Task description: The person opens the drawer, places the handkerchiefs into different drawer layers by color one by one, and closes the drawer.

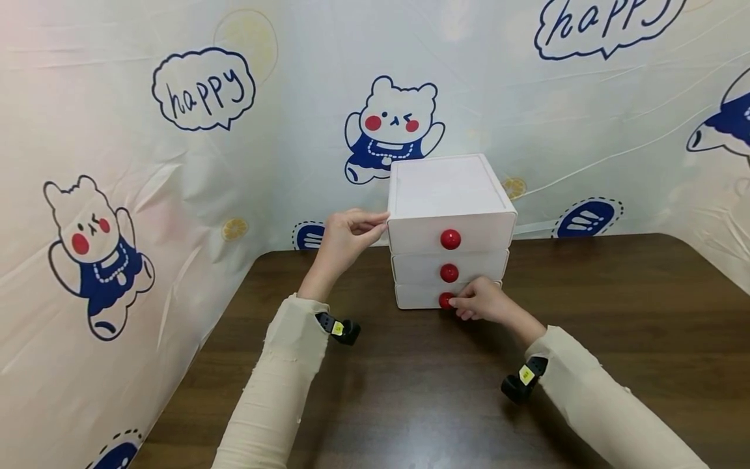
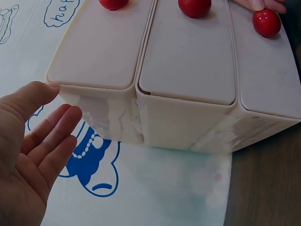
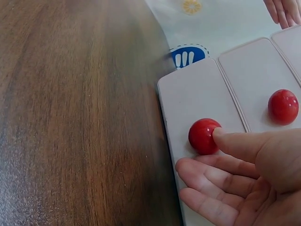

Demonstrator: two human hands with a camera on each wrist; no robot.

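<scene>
A white three-drawer cabinet (image 1: 448,189) stands on the dark wooden table (image 1: 410,391), each drawer front bearing a red round knob. My left hand (image 1: 375,225) rests against its top left corner; in the left wrist view that hand (image 2: 61,103) has straight fingers and its thumb tip touches the cabinet (image 2: 188,70) at the edge. My right hand (image 1: 459,305) is at the bottom knob (image 1: 445,300). In the right wrist view its thumb (image 3: 235,141) touches that knob (image 3: 203,136), while the other fingers (image 3: 207,176) lie relaxed just beside it. All three drawers look closed.
A plastic sheet printed with cartoon bears (image 1: 392,127) and "happy" bubbles lines the back and left walls. The cabinet stands close to the back sheet. Bare tabletop spreads in front of it and to its right (image 1: 615,306).
</scene>
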